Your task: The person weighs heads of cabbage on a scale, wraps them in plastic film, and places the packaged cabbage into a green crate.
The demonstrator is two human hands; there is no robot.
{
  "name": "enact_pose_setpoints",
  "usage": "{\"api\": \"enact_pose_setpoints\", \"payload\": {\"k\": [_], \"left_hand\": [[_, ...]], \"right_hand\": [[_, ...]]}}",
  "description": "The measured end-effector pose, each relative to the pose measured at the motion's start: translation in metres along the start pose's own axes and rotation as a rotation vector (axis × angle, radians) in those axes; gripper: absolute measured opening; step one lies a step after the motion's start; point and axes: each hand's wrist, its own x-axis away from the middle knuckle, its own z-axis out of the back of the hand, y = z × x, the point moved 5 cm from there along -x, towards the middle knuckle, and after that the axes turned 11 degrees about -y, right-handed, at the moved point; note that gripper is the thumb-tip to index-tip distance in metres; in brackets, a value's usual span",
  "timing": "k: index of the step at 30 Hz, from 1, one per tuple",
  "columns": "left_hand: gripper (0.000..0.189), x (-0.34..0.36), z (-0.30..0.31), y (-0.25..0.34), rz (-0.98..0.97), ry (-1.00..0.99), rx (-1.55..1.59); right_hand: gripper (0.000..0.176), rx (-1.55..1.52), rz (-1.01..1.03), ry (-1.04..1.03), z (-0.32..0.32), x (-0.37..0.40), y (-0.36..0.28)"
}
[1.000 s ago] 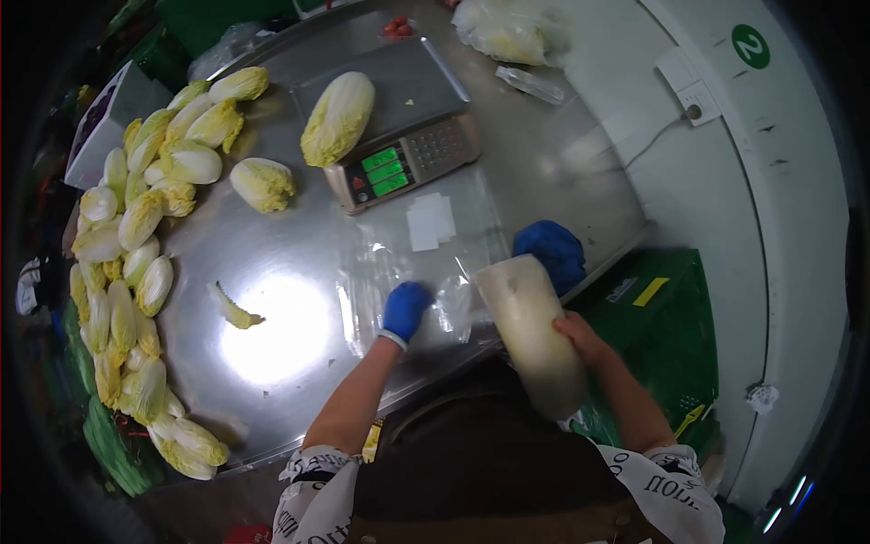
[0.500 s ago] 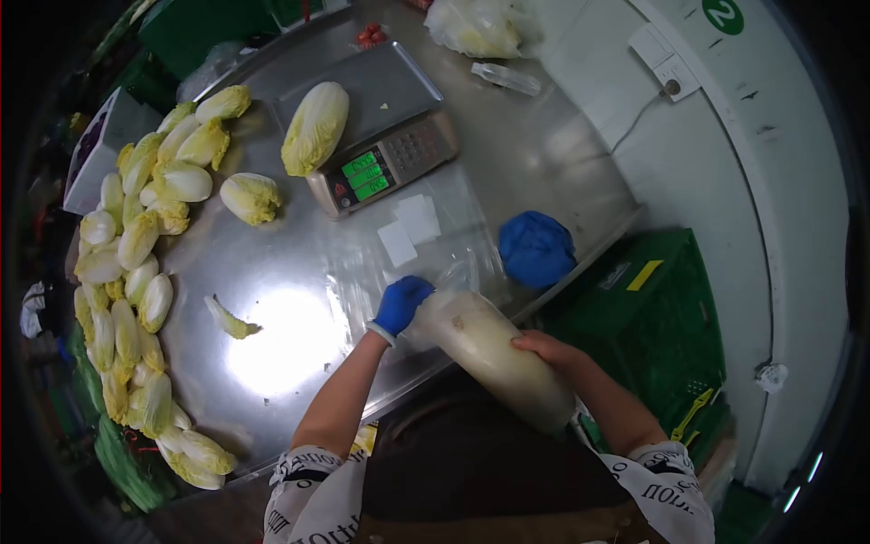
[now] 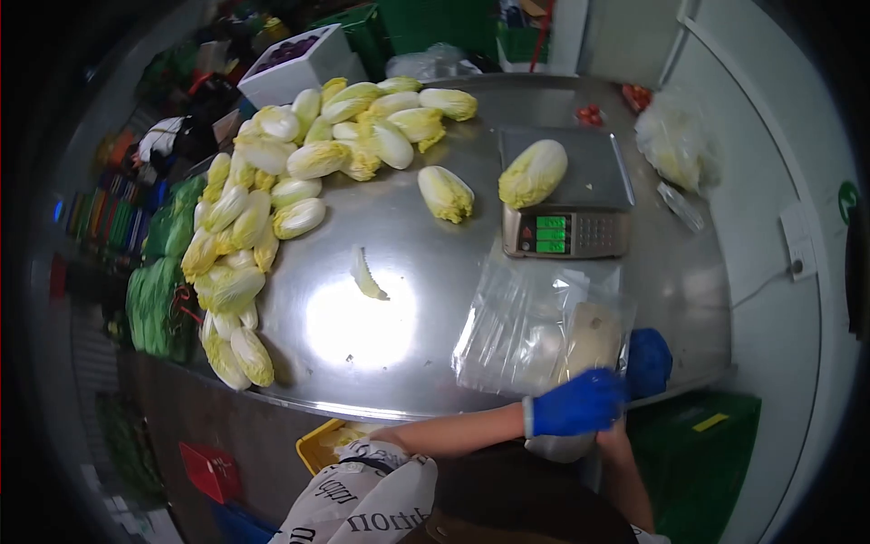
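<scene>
A Chinese cabbage in a clear plastic bag (image 3: pixel 591 337) lies at the table's front edge, its pale root end pointing away from me. My left hand (image 3: pixel 580 402), in a blue glove, reaches across the lower part of the cabbage; motion blurs its fingers. Close beside it is my bare right hand (image 3: pixel 613 433), largely covered by the glove, so its fingers are hidden. Flat clear plastic bags (image 3: pixel 507 331) are spread left of the cabbage. A blue bundle (image 3: pixel 649 363) sits just right of it.
Beyond the bags, a scale (image 3: pixel 594 234) with a green display carries an unbagged cabbage (image 3: pixel 535 174). One cabbage (image 3: pixel 445 194) lies left of it, near a loose leaf (image 3: pixel 367 275). Several cabbages (image 3: pixel 231 286) are heaped leftward. A green crate (image 3: pixel 698 462) stands below right.
My view has turned left. My gloved left hand has moved from the cabbage's far end across to its near part, beside my right hand. The cabbage now points more straight away from me.
</scene>
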Motion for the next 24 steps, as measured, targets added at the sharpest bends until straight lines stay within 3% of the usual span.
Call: {"api": "enact_pose_setpoints", "payload": {"k": [2, 3, 5, 6, 9, 12, 13, 16, 17, 20, 21, 24], "left_hand": [[0.061, 0.042, 0.045, -0.018, 0.686, 0.509, 0.169], [0.075, 0.071, 0.052, -0.024, 0.936, 0.801, 0.31], [0.071, 0.099, 0.008, -0.018, 1.241, 0.703, 1.25], [0.069, 0.095, 0.005, 0.017, 1.273, 0.467, 1.812], [0.063, 0.107, 0.019, 0.058, 1.371, 0.538, 1.902], [0.057, 0.179, -0.01, 0.037, 1.362, 0.439, 2.013], [0.048, 0.189, 0.0, 0.036, 1.369, 0.486, 1.877], [0.042, 0.212, 0.008, 0.031, 1.344, 0.582, 1.79], [0.036, 0.22, 0.01, 0.032, 1.365, 0.509, 1.753], [0.034, 0.227, 0.004, 0.029, 1.107, 0.516, 1.933], [0.035, 0.23, 0.001, 0.027, 1.158, 0.556, 1.861], [0.035, 0.235, -0.007, 0.022, 1.165, 0.564, 1.813]], "right_hand": [[0.051, 0.709, -0.128, 0.726, -0.044, -0.007, -0.001], [0.054, 0.82, -0.167, 0.797, -0.049, -0.013, 0.0], [0.055, 0.69, -0.26, 0.804, -0.039, -0.022, 0.017], [0.055, 0.67, -0.302, 0.825, -0.036, -0.028, 0.024], [0.056, 0.828, -0.35, 0.726, -0.045, -0.04, 0.039], [0.057, 1.045, -0.374, 0.518, -0.084, -0.039, 0.062], [0.06, 1.096, -0.373, 0.419, -0.094, -0.042, 0.067], [0.063, 1.982, -0.502, 0.104, -0.141, -0.053, 0.081], [0.058, 2.138, -0.288, 0.042, -0.167, -0.062, 0.094], [0.037, 2.595, -0.003, -0.376, -0.205, -0.068, 0.125], [0.027, 2.593, -0.112, -0.378, -0.191, -0.073, 0.132], [0.022, 2.426, -0.683, -0.26, -0.157, -0.07, 0.135]]}}
